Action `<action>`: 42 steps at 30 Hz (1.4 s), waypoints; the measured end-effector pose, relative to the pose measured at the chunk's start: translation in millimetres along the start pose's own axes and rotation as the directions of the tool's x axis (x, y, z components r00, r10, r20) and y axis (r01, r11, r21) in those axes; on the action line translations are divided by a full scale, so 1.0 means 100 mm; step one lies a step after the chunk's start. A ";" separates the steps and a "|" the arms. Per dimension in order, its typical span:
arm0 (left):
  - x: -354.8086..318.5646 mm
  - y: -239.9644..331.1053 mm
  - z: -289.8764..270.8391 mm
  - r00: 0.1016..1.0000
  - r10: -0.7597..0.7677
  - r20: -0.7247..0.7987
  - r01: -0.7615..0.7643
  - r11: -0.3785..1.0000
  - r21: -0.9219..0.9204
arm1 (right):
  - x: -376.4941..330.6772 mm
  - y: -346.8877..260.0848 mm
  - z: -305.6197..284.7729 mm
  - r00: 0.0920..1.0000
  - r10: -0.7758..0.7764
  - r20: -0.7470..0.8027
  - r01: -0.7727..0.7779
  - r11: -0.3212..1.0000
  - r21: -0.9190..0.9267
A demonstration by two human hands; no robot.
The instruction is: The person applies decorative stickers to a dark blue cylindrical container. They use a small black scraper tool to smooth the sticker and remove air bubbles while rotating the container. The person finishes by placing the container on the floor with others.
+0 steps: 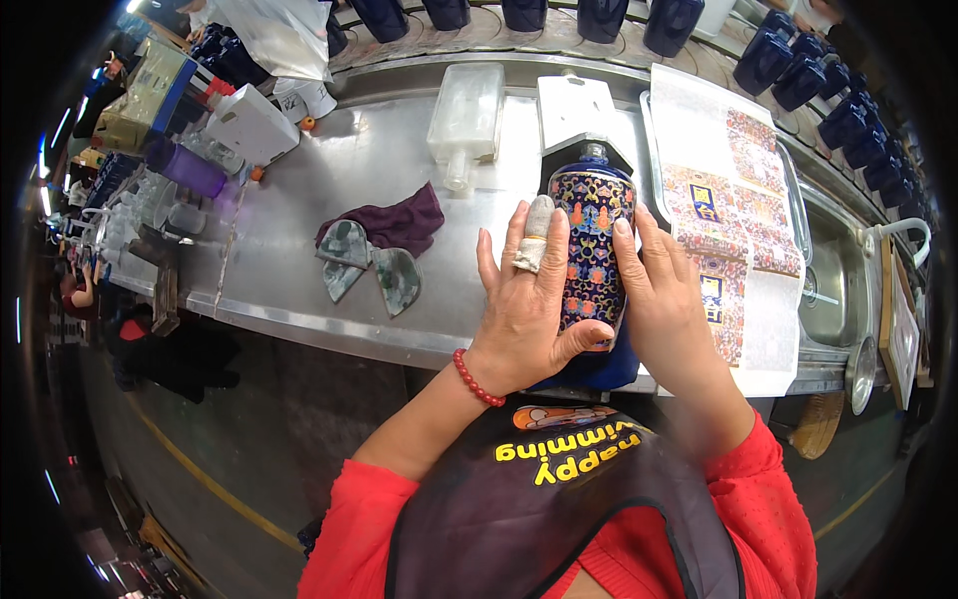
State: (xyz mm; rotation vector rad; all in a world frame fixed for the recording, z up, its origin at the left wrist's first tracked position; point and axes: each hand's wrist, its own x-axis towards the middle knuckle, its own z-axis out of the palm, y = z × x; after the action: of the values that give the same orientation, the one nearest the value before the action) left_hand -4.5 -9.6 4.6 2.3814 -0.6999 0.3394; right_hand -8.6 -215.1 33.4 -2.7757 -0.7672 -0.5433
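A dark blue bottle point(587, 250) with a colourful patterned sheet over its upward side lies in front of me, its neck pointing away. My left hand point(524, 309) rests along the bottle's left side with its fingers stretched out. A grey finger cover and a whitish wrap sit on one of its fingers. Against the right side lies my right hand point(667, 290), fingers extended, fingertips at the sheet's edge. Both palms are hidden. To the right, white backing sheets point(773, 344) carry several matching patterned labels point(704, 200).
A clear empty bottle point(467, 120), a purple cloth point(409, 220) and grey-green pads point(364, 265) are on the metal bench point(289, 290). A white box point(577, 105) stands behind the patterned bottle. Blue bottles point(604, 18) line the conveyor at the back. A sink point(828, 270) is at right.
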 end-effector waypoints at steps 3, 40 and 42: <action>0.03 0.03 -0.04 0.999 0.034 0.006 -0.035 0.997 0.071 | 0.01 0.00 0.01 1.000 0.004 0.010 -0.004 1.000 -0.016; -0.58 0.20 -0.05 0.929 0.212 -0.305 -0.224 0.975 -0.005 | 0.72 0.17 -0.46 0.890 -0.447 0.093 0.378 0.835 0.401; -0.60 0.14 -0.01 0.928 0.089 -0.361 -0.118 0.991 -0.061 | 0.94 0.13 -0.46 0.814 -0.494 0.306 0.232 0.759 0.608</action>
State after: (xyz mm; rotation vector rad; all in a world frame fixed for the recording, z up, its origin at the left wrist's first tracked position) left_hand -62.0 5.2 -11.8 2.1286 -0.6527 0.7548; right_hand 59.5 -197.3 111.4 -2.2053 -1.3539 0.2765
